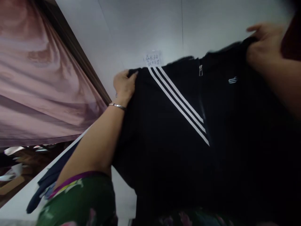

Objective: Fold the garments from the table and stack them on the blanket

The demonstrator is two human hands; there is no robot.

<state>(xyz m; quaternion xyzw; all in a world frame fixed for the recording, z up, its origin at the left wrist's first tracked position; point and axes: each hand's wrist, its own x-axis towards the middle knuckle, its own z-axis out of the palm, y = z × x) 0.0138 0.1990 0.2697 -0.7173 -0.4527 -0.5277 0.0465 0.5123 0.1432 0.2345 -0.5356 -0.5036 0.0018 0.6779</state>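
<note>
A black zip-up jacket (164,141) is spread out in front of me, with three white diagonal stripes, a small white logo and a silver zip pull near its top edge. My left hand (124,83) pinches the jacket at its upper left shoulder; a silver bracelet circles that wrist. At the upper right, my right hand (263,44) grips the other shoulder, slightly blurred. A clear tag with handwritten characters (154,59) sits at the top edge, just above the stripes. The jacket's lower part runs into dark shadow.
A pink curtain-like cloth (47,84) hangs on the left. Dark blue fabric (56,169) lies on the white surface (21,202) at lower left. Beyond its edge are boxes and clutter (16,169). Behind the jacket is a pale panelled surface (141,28). Something dark red (293,40) shows at the right edge.
</note>
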